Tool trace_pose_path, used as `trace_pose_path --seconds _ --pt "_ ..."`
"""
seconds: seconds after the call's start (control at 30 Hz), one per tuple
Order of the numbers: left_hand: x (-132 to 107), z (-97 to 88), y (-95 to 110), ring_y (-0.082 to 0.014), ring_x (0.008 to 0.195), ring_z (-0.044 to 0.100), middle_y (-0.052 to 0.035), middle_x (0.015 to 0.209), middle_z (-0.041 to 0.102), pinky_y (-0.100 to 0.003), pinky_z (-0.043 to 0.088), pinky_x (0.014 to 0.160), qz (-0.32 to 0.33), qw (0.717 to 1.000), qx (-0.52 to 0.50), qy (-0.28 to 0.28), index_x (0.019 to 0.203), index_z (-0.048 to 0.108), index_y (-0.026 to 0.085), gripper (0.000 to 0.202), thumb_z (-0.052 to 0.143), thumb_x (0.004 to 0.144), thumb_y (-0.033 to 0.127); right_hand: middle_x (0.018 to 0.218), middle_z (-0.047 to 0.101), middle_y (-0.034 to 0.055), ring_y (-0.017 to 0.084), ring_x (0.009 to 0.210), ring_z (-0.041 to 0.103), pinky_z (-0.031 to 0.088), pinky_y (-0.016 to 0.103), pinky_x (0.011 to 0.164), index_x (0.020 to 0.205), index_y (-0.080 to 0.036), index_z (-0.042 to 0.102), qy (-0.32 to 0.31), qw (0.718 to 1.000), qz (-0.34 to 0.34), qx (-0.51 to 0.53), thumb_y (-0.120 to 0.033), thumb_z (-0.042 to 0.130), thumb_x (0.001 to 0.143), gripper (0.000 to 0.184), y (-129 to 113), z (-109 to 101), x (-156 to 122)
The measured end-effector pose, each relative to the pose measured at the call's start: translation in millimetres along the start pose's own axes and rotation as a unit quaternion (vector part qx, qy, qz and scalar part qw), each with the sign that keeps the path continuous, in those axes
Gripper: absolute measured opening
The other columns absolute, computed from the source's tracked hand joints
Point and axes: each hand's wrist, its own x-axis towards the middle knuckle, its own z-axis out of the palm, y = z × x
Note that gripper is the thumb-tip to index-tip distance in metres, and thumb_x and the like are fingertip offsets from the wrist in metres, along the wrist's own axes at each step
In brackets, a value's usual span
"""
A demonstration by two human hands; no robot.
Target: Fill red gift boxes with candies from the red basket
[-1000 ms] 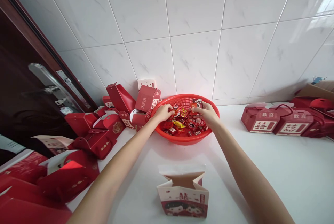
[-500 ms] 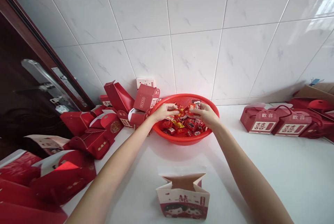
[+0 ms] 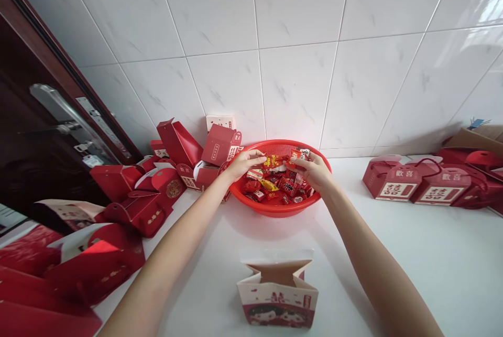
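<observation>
A red plastic basket [image 3: 319,156] full of wrapped candies [image 3: 275,187] sits on the white counter by the tiled wall. Both my hands are lifted just above the pile. My left hand [image 3: 243,161] pinches one end of a red and yellow candy packet [image 3: 272,162]. My right hand [image 3: 312,169] is closed on small red candies at the basket's right side. An open cream and red paper gift box [image 3: 277,290], its flaps up, stands on the counter near me, below the basket.
Red gift boxes [image 3: 157,180] lie heaped to the left of the basket, down to the near left corner. Closed handled boxes [image 3: 424,182] stand in a row at the right. A dark door with a metal handle [image 3: 55,111] is at the far left.
Both hands have risen out of the candy pile with pieces in their fingers, and now meet over the basket's far half. The view has shifted slightly.
</observation>
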Motion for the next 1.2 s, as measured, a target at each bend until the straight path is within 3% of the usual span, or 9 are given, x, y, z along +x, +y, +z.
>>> trace_pose_path --seconds 0.2,0.3,0.57,0.7,0.83,0.97,1.2 --pt "9 -8.1 -12 -0.0204 0.093 0.069 -0.0052 0.092 0.075 -0.034 0.053 0.089 -0.007 0.992 0.019 0.125 0.086 0.067 0.02 0.032 0.08 0.068 0.043 0.086 0.075 0.0036 0.025 0.088 0.075 0.064 0.041 0.088 0.083 -0.022 0.065 0.045 0.999 -0.006 -0.029 -0.021 0.085 0.064 0.027 -1 -1 -1" --pt "11 -9.5 -16 -0.0215 0.093 0.069 -0.0054 0.09 0.076 -0.035 0.054 0.088 -0.019 0.989 0.048 0.14 0.082 0.068 0.02 0.024 0.078 0.07 0.037 0.085 0.075 0.0036 0.024 0.088 0.075 0.064 0.04 0.088 0.083 -0.022 0.065 0.057 0.997 -0.004 -0.042 -0.018 0.082 0.066 0.024 0 -1 -2" --pt "15 -10.2 -28 -0.0286 0.1 0.068 -0.004 0.082 0.075 -0.034 0.051 0.09 -0.064 0.975 0.171 0.13 0.07 0.067 0.023 0.022 0.077 0.055 0.011 0.087 0.075 0.0031 0.023 0.085 0.074 0.064 0.039 0.086 0.083 -0.022 0.065 0.084 0.994 0.003 -0.065 -0.016 0.08 0.067 0.023 0 -1 -1" --pt "18 -14.5 -34 -0.0296 0.102 0.068 -0.0045 0.087 0.077 -0.032 0.051 0.083 -0.089 0.97 0.196 0.115 0.073 0.067 0.024 0.027 0.077 0.052 0.01 0.088 0.075 0.0032 0.023 0.087 0.074 0.063 0.039 0.086 0.084 -0.022 0.066 0.089 0.994 -0.001 -0.067 -0.017 0.079 0.067 0.021 -1 0 -2" --pt "19 -14.0 -34 -0.0266 0.088 0.071 -0.0061 0.085 0.077 -0.031 0.053 0.073 -0.122 0.973 0.18 0.077 0.081 0.069 0.021 0.027 0.08 0.056 0.018 0.089 0.076 0.0034 0.023 0.088 0.074 0.063 0.038 0.085 0.083 -0.021 0.066 0.091 0.994 -0.001 -0.067 -0.018 0.08 0.065 0.023 -1 1 -3" --pt "18 -10.5 -26 -0.0244 0.082 0.073 -0.0085 0.088 0.079 -0.032 0.055 0.072 -0.14 0.979 0.149 0.018 0.09 0.074 0.019 0.027 0.078 0.064 0.022 0.087 0.076 0.0028 0.023 0.087 0.074 0.063 0.037 0.085 0.083 -0.021 0.066 0.098 0.993 0.002 -0.068 -0.018 0.08 0.064 0.024 -1 1 -3" --pt "15 -7.1 -18 -0.025 0.114 0.069 -0.0084 0.119 0.076 -0.031 0.055 0.09 -0.14 0.973 0.18 -0.021 0.109 0.074 0.021 0.034 0.07 0.075 0.014 0.085 0.076 0.0019 0.021 0.084 0.074 0.064 0.035 0.083 0.082 -0.02 0.067 0.106 0.992 0.006 -0.063 -0.016 0.08 0.064 0.023 -3 4 -4"
